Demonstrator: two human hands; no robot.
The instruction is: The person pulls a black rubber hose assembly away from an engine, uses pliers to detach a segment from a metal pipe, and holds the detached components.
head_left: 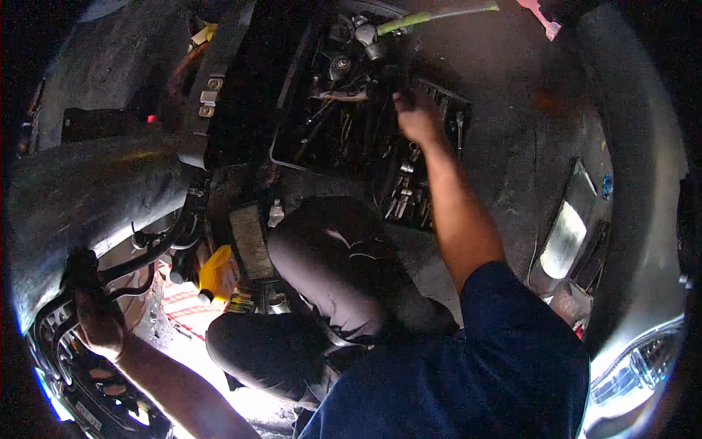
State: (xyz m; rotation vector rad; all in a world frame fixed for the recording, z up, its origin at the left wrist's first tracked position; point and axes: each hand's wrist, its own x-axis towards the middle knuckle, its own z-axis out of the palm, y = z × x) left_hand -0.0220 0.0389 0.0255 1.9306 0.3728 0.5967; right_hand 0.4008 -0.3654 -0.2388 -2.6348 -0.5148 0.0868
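Note:
At the lower left, my left hand (99, 318) lies among black hoses (135, 265) under a curved grey panel (95, 183); its fingers are lost in shadow, so their grip is unclear. My right hand (417, 117) is extended over a black toolbox (281, 139) at the upper middle, beside a tray of sockets and wrenches (407, 194). The fingers of that hand are blurred and dark, and I cannot make out what, if anything, they hold. A hammer with a green handle (420, 20) lies across the toolbox's top edge.
My bent knees are in the middle. A yellow bottle (217, 268) and a worn block (250, 241) stand left of them. A metal plate (563, 238) lies at right, near a car body panel (636, 183) with a lamp (632, 369). A pink object (541, 18) is at the top.

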